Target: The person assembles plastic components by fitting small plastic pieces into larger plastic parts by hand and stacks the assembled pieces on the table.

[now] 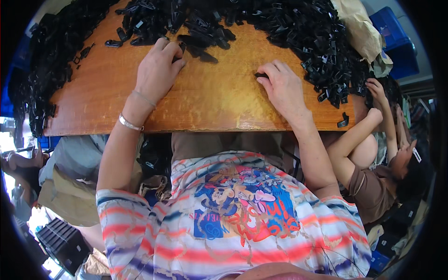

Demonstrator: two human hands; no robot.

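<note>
My left hand [161, 65] is closed over the wooden table, fingers curled beside the near edge of a heap of black plastic parts [200, 32]. A small dark piece [181, 48] shows at its fingertips; its exact kind is hidden. To the right, my right hand [282, 86] pinches a small black plastic part [262, 75] between thumb and fingers, above the bare wood. The two hands are well apart. One loose black part [113, 43] lies to the left of my left hand.
Black parts form an arc along the far side and both ends of the table [224, 93]. A single part [343, 120] lies near the front right corner. At right, a co-worker's hand [375, 88] reaches to the pile, near a paper bag [359, 28] and blue bins [394, 44].
</note>
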